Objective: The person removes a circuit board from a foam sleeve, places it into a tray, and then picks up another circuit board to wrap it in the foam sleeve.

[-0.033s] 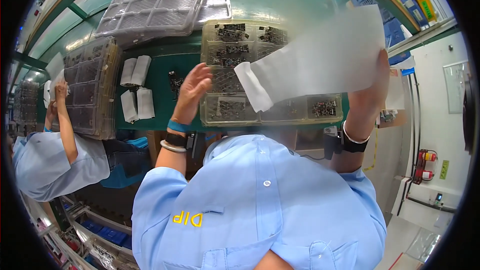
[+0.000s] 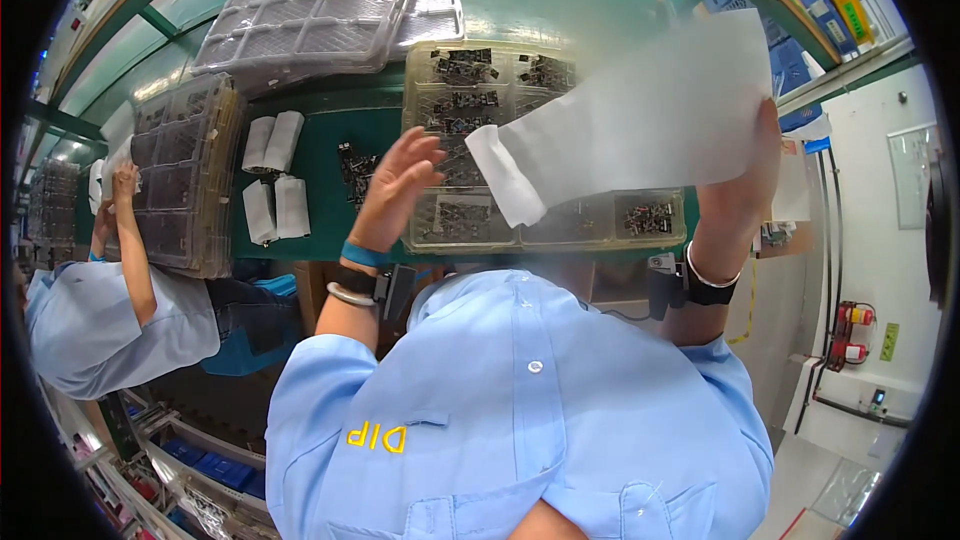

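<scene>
My right hand is raised at the right and grips the edge of a large white sheet, which hangs over the bench with its left end curled. My left hand hovers with fingers spread and nothing in it, just left of the sheet's curled end. Beneath both hands lies a clear compartment tray holding small dark parts; the sheet hides much of it. A small pile of loose dark parts lies on the green bench beside my left hand.
Empty clear trays are stacked at the back, and another stack stands at the left. Several folded white packets lie between them. A co-worker in a blue shirt works at the far left. Blue bins sit at the right.
</scene>
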The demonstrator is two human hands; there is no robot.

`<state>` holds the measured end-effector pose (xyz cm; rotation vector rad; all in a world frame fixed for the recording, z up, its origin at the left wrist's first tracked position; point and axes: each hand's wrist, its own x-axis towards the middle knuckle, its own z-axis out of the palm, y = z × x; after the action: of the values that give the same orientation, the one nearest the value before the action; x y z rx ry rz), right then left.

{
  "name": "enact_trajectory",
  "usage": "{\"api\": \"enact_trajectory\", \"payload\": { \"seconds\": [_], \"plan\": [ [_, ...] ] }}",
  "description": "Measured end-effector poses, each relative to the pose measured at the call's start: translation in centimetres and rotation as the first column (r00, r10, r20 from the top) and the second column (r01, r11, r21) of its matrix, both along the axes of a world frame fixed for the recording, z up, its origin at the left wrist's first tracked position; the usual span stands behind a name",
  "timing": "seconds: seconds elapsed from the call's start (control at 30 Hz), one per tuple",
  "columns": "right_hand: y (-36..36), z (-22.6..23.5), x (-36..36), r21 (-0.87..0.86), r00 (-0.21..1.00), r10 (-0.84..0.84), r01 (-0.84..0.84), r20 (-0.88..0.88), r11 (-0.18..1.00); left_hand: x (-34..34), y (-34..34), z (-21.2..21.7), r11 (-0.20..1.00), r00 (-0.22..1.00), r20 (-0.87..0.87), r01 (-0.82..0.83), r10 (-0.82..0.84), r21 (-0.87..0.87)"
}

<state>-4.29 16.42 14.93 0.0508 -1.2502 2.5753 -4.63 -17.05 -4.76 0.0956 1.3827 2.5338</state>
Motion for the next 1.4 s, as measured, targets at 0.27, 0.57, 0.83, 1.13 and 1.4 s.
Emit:
{"api": "enact_trajectory", "payload": {
  "seconds": [0.27, 0.57, 0.83, 1.13, 1.4],
  "plan": [
    [-2.3, -0.5, 1.6, 0.027, 0.971, 0.221, -0.219, -0.095, 0.975, 2.3, 9.1, 2.3, 0.840, 0.945, -0.014, 0.295, -0.325, 0.456],
    [1.4, -1.5, -0.2, -0.124, 0.950, 0.297, -0.307, -0.092, 0.944, 2.4, 11.9, 4.5, 0.928, 0.965, 0.147, 0.156, -0.216, 0.337],
    [2.1, -9.0, -1.9, -0.209, 0.906, 0.408, -0.424, -0.117, 0.881, 2.0, 11.3, 5.6, 0.969, 0.974, 0.223, -0.096, 0.044, 0.228],
    [-2.5, -11.2, -2.3, 0.139, 0.791, 0.588, -0.610, 0.167, 0.780, 3.1, 10.5, 6.3, 0.970, 0.965, 0.141, -0.232, 0.220, 0.074],
    [-9.6, -16.6, -0.7, 0.545, 0.840, 0.533, -0.494, 0.098, 0.678, 2.4, 9.5, 4.0, 0.893, 0.893, 0.137, -0.441, 0.428, 0.089]
  ]
}}
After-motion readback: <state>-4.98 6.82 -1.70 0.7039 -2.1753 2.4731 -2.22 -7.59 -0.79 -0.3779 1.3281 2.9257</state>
